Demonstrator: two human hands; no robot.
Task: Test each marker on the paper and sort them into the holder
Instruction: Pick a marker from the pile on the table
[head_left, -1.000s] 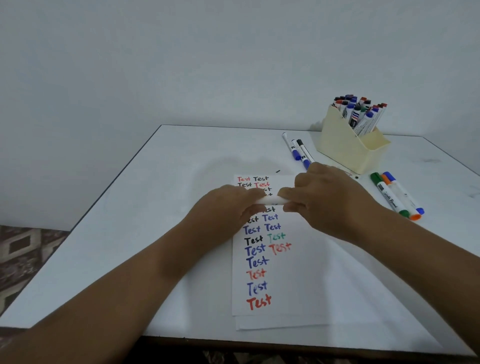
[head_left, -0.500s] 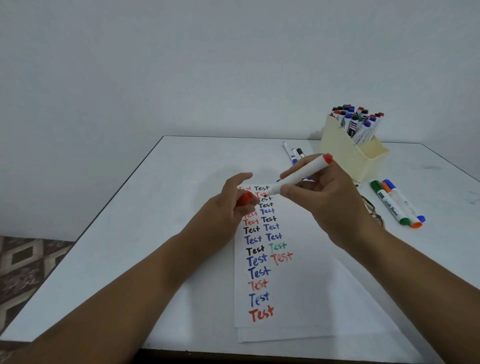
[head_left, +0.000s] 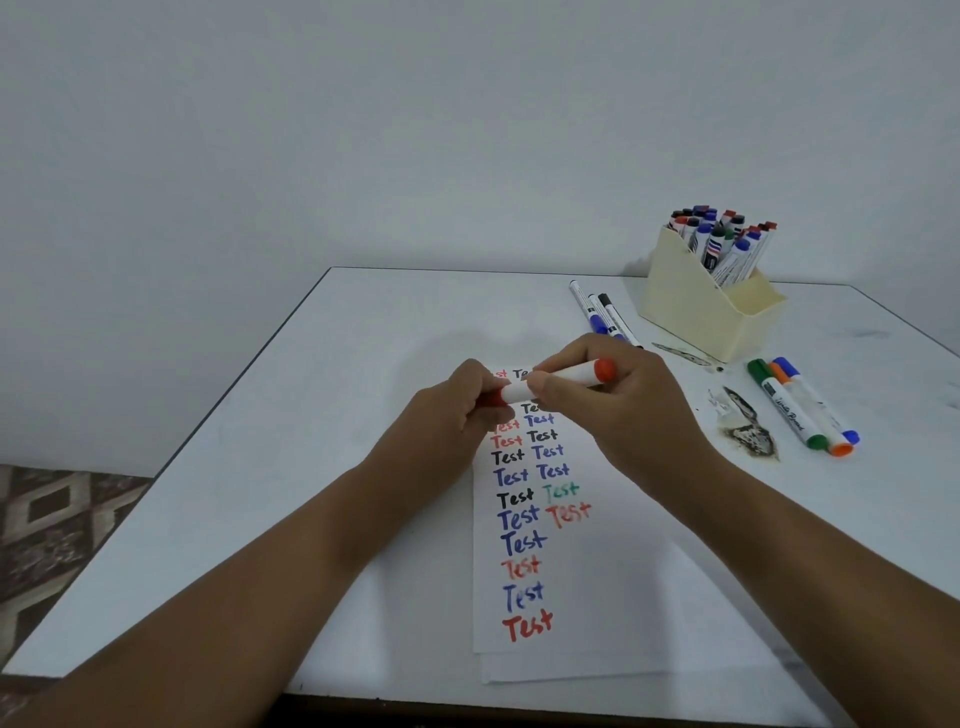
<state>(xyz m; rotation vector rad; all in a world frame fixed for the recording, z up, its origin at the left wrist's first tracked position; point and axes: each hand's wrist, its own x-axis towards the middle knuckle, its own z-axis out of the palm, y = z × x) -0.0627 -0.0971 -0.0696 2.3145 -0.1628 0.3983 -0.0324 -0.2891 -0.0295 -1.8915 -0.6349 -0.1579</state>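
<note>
left hand (head_left: 462, 410) pinches the red cap (head_left: 491, 399) at the marker's near end; right hand (head_left: 618, 410) grips the barrel of the red marker (head_left: 558, 382), held level just above the top of the paper (head_left: 597, 597) on the counter (head_left: 363, 364). risk, my judgement: cap seated crooked or loose, so the tip dries out. further right, holder (head_left: 696, 306) is crowded; a careless drop-in could tip it.

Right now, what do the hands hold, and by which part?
Right hand grips the white red-ended marker by its barrel; left hand pinches its red cap.
</note>
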